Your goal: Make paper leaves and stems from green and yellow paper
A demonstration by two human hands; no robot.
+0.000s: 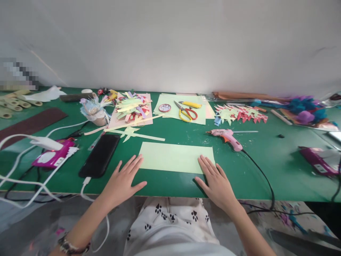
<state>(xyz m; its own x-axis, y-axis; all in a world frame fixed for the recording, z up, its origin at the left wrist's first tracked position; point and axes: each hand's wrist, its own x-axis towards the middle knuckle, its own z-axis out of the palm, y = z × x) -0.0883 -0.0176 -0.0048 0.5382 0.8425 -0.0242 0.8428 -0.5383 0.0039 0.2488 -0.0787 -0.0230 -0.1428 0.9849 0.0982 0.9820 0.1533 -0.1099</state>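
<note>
A pale green paper strip (170,156) lies flat on the green table (170,185) in front of me. My left hand (126,179) rests palm down at the strip's left end, fingers stretched out and fingertips at its edge. Over the strip's right end lies my right hand (213,177), flat with the thumb spread toward the middle. Neither hand grips anything. Just left of my left hand is a black phone (100,155) with a white cable plugged in. A pink hot glue gun (227,138) lies beyond my right hand, its nozzle pointing left.
Scissors (186,113) and a yellow-handled cutter (191,104) lie on pale paper sheets (167,101) at the back. Paper scraps (133,106) are heaped left of them. Purple power strips (54,154) with cables sit at both sides. Woven paper pieces (247,113) lie back right.
</note>
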